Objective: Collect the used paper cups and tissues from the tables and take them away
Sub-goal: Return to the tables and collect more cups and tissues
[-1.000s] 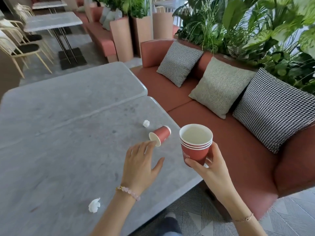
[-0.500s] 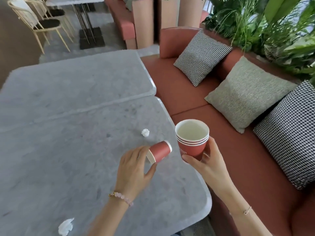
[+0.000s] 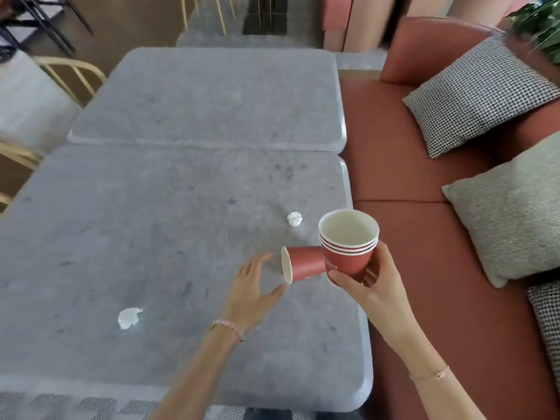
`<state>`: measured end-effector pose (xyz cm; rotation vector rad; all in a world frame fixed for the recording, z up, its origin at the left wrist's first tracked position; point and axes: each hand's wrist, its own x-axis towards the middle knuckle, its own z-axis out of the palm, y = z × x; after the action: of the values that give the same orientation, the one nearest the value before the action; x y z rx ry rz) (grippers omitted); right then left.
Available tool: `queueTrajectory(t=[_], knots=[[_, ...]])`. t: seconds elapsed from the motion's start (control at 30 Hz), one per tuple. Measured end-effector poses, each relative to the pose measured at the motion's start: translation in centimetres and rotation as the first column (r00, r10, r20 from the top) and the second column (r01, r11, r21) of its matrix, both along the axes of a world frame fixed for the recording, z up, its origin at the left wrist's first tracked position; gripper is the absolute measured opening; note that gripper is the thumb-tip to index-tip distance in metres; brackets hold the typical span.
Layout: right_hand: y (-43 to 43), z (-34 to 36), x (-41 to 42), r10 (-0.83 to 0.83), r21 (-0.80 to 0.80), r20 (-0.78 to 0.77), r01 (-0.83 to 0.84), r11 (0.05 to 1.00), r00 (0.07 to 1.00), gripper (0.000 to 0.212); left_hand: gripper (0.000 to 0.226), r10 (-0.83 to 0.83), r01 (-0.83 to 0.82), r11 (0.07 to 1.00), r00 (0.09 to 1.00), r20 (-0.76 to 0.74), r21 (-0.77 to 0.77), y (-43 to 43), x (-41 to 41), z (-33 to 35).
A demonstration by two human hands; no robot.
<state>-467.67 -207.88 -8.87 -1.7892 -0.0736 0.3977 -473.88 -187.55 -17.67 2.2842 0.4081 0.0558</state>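
My right hand [image 3: 372,286] grips a stack of nested red paper cups [image 3: 348,259] upright above the near table's right edge. One more red paper cup [image 3: 303,263] lies on its side just left of the stack, its white mouth facing left and its base hidden behind the stack. My left hand [image 3: 251,286] is spread at that mouth with fingers fairly straight, and the thumb tip touches the lower rim. A small crumpled tissue [image 3: 294,219] lies beyond the cups. A second tissue [image 3: 129,317] lies to the left of my left forearm.
Two grey stone tables stand end to end, the near one [image 3: 151,237] and the far one [image 3: 212,95]. A red sofa [image 3: 403,165] with checked and beige cushions runs along the right. Wooden chairs [image 3: 69,74] stand at the left.
The view has swung left and down. The tipped cup has turned so its mouth faces left, next to the stack. My left hand has opened away from its side to its rim.
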Motion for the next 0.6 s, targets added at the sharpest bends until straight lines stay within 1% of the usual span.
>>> queueTrajectory(t=[0.07, 0.13, 0.2, 0.3, 0.37, 0.47, 0.6], knots=[[-0.5, 0.0, 0.5, 0.033, -0.008, -0.014, -0.033, 0.999, 0.999, 0.068, 0.076, 0.055, -0.059, 0.993, 0.998, -0.041, -0.102, -0.6, 0.2, -0.7], [-0.8, -0.1, 1.0, 0.048, -0.020, -0.020, -0.048, 0.999, 0.999, 0.068, 0.089, 0.067, -0.079, 0.983, 0.995, -0.075, -0.165, -1.1, 0.9, -1.1], [-1.0, -0.3, 1.4, 0.058, -0.031, -0.028, -0.059, 0.998, 0.998, 0.069, 0.098, 0.040, -0.058, 0.984, 0.994, -0.105, -0.171, -1.2, 1.8, -1.5], [-1.2, -0.6, 1.7, 0.064, -0.049, -0.034, -0.066, 0.997, 0.997, 0.069, 0.104, -0.014, -0.003, 0.989, 0.993, -0.119, -0.149, -1.3, 2.7, -2.3], [-1.2, -0.7, 1.9, 0.056, -0.054, -0.040, -0.059, 0.997, 0.998, 0.069, 0.103, -0.036, 0.019, 0.991, 0.991, -0.127, -0.133, -1.1, 3.1, -2.7], [-1.1, -1.1, 2.2, 0.053, -0.064, -0.052, -0.056, 0.996, 0.997, 0.070, 0.096, -0.053, 0.038, 0.992, 0.990, -0.128, -0.123, -0.7, 3.4, -3.2], [-0.7, -1.5, 2.6, 0.062, -0.075, -0.057, -0.066, 0.995, 0.996, 0.069, 0.086, -0.048, 0.039, 0.995, 0.994, -0.094, -0.089, -0.4, 3.6, -3.9]])
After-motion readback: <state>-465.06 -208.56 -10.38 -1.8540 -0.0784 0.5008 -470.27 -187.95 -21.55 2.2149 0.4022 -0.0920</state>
